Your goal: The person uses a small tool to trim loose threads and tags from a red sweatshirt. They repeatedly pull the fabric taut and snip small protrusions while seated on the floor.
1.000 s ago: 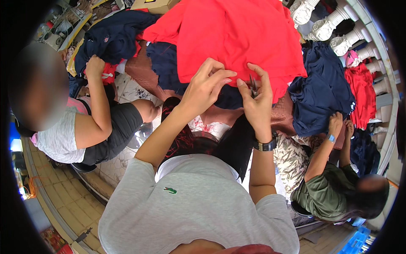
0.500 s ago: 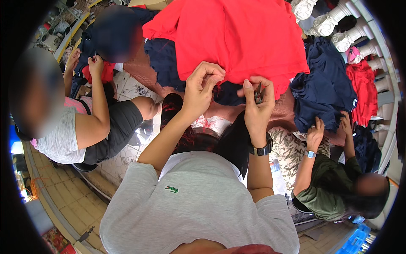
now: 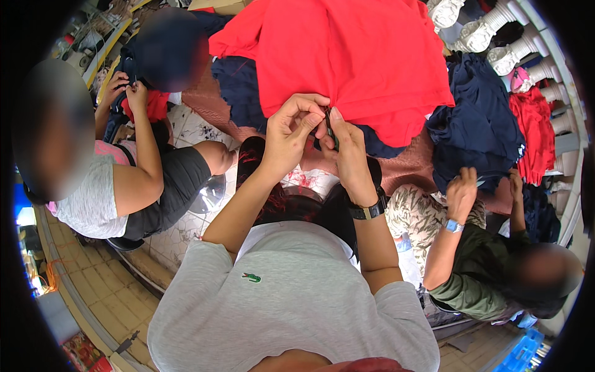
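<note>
A large red garment (image 3: 353, 62) is spread out in front of me, its lower edge towards me. My left hand (image 3: 292, 129) is closed in a pinch at that edge, on the red cloth. Whether a loose thread is also between the fingertips is too small to tell. My right hand (image 3: 348, 146), with a dark watch on its wrist, is closed round small dark thread snips (image 3: 330, 131). The tips of the snips point up at the hem, right beside my left fingertips. Fingers partly hide the snips.
Navy garments (image 3: 474, 121) lie to the right, and more navy cloth (image 3: 238, 93) shows under the red one. A co-worker (image 3: 489, 266) handles navy cloth at right. Another co-worker (image 3: 133, 186) sits at left. Red thread scraps (image 3: 304, 178) lie below my hands. White balusters (image 3: 514, 59) line the right.
My right hand has moved left with the snips, from apart to right beside my left hand at the hem. My left hand has barely moved. The right co-worker's hand has shifted slightly.
</note>
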`<state>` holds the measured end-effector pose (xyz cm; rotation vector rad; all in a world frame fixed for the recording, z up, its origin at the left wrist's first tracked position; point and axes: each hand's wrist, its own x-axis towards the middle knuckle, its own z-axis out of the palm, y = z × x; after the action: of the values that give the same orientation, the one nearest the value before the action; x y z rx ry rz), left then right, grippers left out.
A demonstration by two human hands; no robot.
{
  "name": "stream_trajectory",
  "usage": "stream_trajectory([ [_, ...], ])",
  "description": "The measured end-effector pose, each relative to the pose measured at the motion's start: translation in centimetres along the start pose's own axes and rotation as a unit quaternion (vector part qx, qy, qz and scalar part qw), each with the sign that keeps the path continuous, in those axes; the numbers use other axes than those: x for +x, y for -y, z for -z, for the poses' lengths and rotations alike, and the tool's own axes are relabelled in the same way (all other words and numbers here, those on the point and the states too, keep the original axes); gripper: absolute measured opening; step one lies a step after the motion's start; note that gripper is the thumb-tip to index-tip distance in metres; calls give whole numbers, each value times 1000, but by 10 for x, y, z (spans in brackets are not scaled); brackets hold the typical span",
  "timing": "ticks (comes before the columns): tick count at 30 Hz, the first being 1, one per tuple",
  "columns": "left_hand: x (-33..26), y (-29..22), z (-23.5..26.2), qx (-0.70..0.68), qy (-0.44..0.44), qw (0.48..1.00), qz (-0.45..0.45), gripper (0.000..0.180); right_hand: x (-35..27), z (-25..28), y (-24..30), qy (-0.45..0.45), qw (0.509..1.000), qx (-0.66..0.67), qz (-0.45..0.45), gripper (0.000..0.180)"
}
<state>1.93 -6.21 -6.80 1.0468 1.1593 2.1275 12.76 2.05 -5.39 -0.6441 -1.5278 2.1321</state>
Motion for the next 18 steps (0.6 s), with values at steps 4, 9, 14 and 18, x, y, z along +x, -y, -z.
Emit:
stream_trajectory([
  [4,1,4,7,103,-3,994,-44,10,4,3,-5,22,999,33,-4,51],
  [9,-19,-17,44,425,123,891,-105,28,-32,18,15,12,987,-148,68,51],
  [14,2,11,14,513,-38,814,-270,43,-25,19,50,-110,925,-271,243,19],
  [18,14,14,13,511,-32,821,-254,28,-29,26,68,-113,876,-376,280,40],
])
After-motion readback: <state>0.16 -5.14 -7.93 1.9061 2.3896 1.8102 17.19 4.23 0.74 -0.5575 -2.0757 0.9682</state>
